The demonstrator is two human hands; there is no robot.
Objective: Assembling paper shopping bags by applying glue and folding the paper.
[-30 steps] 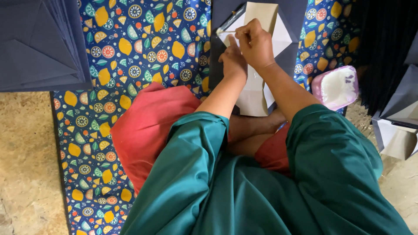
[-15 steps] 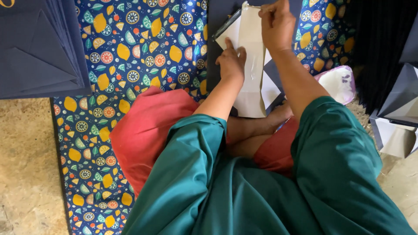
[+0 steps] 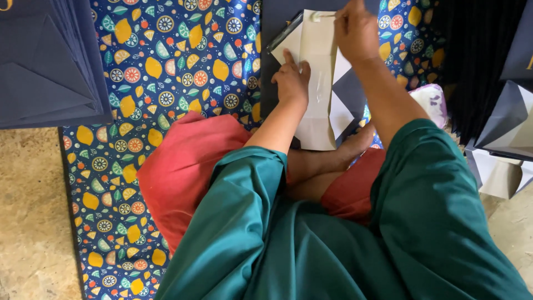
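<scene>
I sit cross-legged on a mat printed with fruit. A long, folded cream paper piece (image 3: 319, 94) lies on a dark navy sheet (image 3: 277, 33) in front of my legs. My left hand (image 3: 291, 78) rests flat on the paper's left edge with its fingers spread, pressing it down. At the paper's far end, my right hand (image 3: 355, 30) has its fingers pinched on a thin pale stick (image 3: 323, 15). The stick's tip touches the paper's top edge.
A stack of navy folded paper bags (image 3: 50, 61) lies at the upper left. A pink-and-white tub (image 3: 430, 103) stands by my right knee. To the right are a black stack (image 3: 472, 55) and more navy bags (image 3: 511, 122). The patterned mat (image 3: 166, 66) lies on a stone floor (image 3: 28, 211).
My right hand has slid from beside my left hand up to the far end of the paper. My left hand has stayed pressing on the paper.
</scene>
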